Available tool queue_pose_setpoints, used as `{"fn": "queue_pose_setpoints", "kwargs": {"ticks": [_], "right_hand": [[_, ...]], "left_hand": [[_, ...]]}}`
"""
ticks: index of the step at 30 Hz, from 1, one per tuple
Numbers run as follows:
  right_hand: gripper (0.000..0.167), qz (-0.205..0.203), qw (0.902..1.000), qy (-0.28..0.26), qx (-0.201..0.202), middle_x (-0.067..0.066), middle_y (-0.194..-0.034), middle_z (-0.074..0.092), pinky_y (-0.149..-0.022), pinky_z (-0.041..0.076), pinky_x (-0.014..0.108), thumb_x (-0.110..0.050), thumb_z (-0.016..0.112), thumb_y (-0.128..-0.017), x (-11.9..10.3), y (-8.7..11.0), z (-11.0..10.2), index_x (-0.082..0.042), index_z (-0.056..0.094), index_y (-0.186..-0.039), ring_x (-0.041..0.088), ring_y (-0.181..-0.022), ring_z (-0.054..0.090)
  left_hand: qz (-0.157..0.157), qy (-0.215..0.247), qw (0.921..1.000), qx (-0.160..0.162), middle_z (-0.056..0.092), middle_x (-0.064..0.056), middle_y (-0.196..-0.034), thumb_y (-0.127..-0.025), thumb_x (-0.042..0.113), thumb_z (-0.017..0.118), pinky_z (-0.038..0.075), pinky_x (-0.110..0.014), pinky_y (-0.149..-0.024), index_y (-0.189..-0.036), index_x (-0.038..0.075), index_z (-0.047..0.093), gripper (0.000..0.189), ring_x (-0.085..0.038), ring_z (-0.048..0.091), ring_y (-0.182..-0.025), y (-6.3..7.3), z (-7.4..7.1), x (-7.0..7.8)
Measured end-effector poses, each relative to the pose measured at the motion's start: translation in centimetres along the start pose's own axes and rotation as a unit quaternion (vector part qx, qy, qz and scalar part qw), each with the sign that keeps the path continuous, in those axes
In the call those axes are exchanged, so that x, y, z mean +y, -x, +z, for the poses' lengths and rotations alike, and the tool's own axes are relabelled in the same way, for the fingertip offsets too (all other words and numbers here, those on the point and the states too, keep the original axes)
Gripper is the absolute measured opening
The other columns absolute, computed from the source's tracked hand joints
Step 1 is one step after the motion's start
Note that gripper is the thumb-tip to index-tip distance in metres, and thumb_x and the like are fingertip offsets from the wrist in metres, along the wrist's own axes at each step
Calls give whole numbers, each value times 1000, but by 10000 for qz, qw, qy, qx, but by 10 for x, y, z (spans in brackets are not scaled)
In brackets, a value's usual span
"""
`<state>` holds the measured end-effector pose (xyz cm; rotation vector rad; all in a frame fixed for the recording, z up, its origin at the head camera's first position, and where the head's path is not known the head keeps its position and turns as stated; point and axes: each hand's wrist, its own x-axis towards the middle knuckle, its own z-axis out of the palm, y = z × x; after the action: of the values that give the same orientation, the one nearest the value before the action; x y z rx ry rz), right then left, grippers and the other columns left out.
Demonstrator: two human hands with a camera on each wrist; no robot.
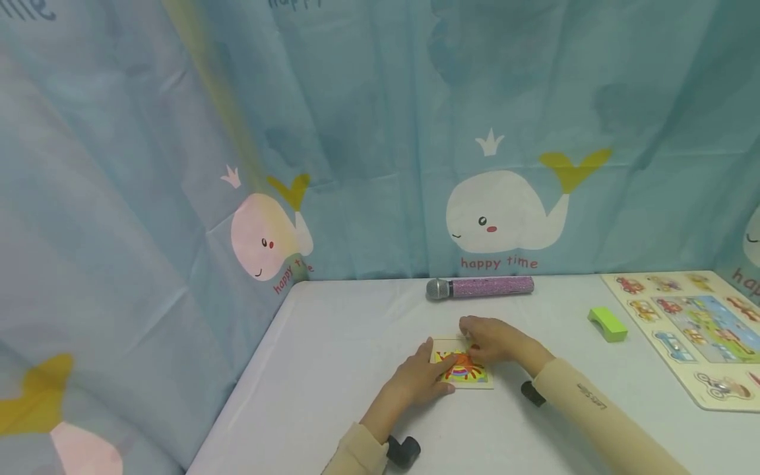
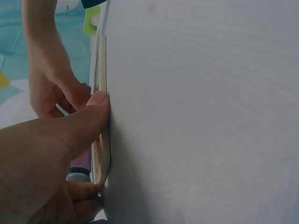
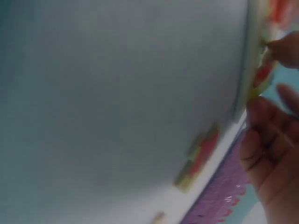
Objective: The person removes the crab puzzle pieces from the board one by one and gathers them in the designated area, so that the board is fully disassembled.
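Note:
A small square wooden jigsaw puzzle with a red, orange and yellow picture lies on the white table. My left hand grips its left side, thumb at the near edge and a finger stretched over the picture. At the far right corner, my right hand pinches a small red-and-yellow puzzle piece between thumb and fingers, right at the board's edge. The right hand covers part of that corner in the head view. Another red-and-yellow piece lies flat on the table beyond the board, blurred in the right wrist view.
A glittery purple microphone lies along the back edge. To the right are a green arch block and a large wooden picture board. A whale-printed curtain hangs behind the table and along its left side.

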<state>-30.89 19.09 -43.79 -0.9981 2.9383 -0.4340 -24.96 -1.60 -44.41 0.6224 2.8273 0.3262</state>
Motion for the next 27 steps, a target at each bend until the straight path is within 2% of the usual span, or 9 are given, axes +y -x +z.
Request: {"fn": "queue_pose_setpoints", "kwargs": {"ticks": [5,7,11,14,16,18,20,24,27], "right_hand": [[32,714,9940,-818,130,-2,-88,57,-72,48,31,-26,73,-75,7,3,2,-8,59,-97,11,-77,49],[29,809,9906,-1085,210,0,-90,57,-69,47,28,-26,75,-74,10,4,1,-10,60,-94,12,-79,50],[21,952,9805,-1708,208,1,-87,58,-51,45,23,-21,73,-76,13,9,-2,-13,58,-88,13,-69,51],[15,973,9734,-2026,442,0,-82,61,-49,46,23,-20,70,-80,16,15,-4,-13,60,-87,12,-64,53],[13,1035,9662,-2225,794,1,-81,66,-54,47,22,-21,67,-83,20,21,-7,-10,65,-90,10,-67,57],[18,1057,9593,-2362,1134,3,-84,69,-59,48,22,-20,64,-86,28,31,-13,-6,69,-95,9,-70,58],[23,1150,9535,-2494,1241,5,-85,69,-57,47,21,-16,59,-90,40,43,-20,0,68,-104,7,-67,57],[31,1476,9501,-2591,915,11,-87,64,-54,44,23,-11,54,-92,66,80,-35,7,60,-115,8,-64,48],[34,2205,9429,-2389,726,12,-92,65,-56,44,25,-21,58,-90,81,110,-44,5,62,-113,9,-70,50]], "left_hand": [[20,-4,10000,27,19,-14,-153,-82,50,59,39,-52,-99,-137,47,33,61,-38,36,-131,1,-2,1],[15,-76,10000,43,20,-14,-152,-82,50,59,39,-52,-100,-138,46,33,61,-37,36,-132,1,-2,1],[61,-208,9997,75,20,-14,-152,-82,51,58,39,-50,-100,-138,45,34,61,-36,35,-133,1,-1,1],[91,-207,9997,79,21,-14,-152,-82,52,58,39,-50,-100,-138,45,34,61,-36,35,-133,0,0,1],[87,-196,9997,71,21,-14,-152,-83,52,58,39,-50,-101,-138,45,34,60,-36,35,-133,1,0,2],[40,-139,9999,72,20,-13,-152,-82,51,59,38,-50,-101,-137,46,34,61,-36,35,-133,1,-1,2],[-1,-115,9999,77,20,-13,-152,-82,50,60,37,-50,-102,-137,46,34,61,-36,34,-133,1,-1,2],[48,-134,9999,53,19,-13,-153,-83,50,58,36,-49,-103,-138,46,33,61,-35,34,-134,-2,0,5],[261,-213,9994,58,17,-13,-154,-84,51,56,37,-48,-103,-139,47,30,61,-34,33,-134,-6,1,8]]}}
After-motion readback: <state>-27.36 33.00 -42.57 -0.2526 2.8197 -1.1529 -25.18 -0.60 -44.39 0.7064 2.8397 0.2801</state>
